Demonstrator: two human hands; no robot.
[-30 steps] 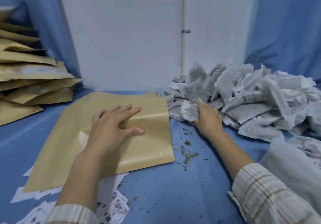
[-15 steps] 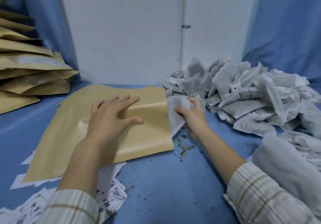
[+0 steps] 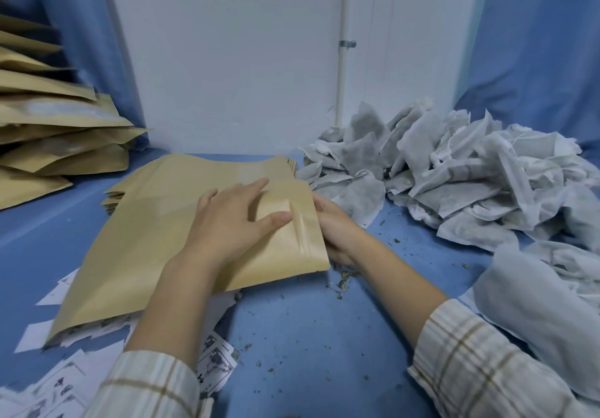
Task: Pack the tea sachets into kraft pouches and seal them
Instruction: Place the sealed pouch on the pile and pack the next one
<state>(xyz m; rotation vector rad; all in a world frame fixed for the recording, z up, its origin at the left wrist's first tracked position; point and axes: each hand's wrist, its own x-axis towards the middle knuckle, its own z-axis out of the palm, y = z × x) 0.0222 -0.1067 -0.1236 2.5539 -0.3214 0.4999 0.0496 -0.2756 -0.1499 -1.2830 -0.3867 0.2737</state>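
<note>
Nearest you, your two plaid-checked cream sleeves (image 3: pixel 480 369) frame the blue table surface (image 3: pixel 308 336), which carries loose green tea crumbs (image 3: pixel 344 279) and, at lower left, white printed paper labels (image 3: pixel 214 365) partly under the pouch. Your left hand (image 3: pixel 233 223) lies flat on the flat tan kraft pouch (image 3: pixel 136 249), fingers spread and nearly straight, thumb pressing near the pouch's mouth edge; it presses rather than grips, as it did half a second ago. Your right hand (image 3: pixel 337 226) has changed position: half a second ago it held a white sachet in the open just right of the pouch, and a second ago it was reaching into the heap. Now its fingers are tucked at or under the right edge of the pouch and hidden by the kraft paper, so you cannot tell how far they are curled or whether they have hold of anything; the sachet it carried is no longer visible. The pouch's right edge now bulges upward. Beyond, right of the pouch, sits the heap of white mesh tea sachets (image 3: pixel 454 171), its nearest pieces just beside your right hand. At far left stands a stack of filled tan kraft pouches (image 3: pixel 52 132) against the blue curtain (image 3: pixel 535 60).
</note>
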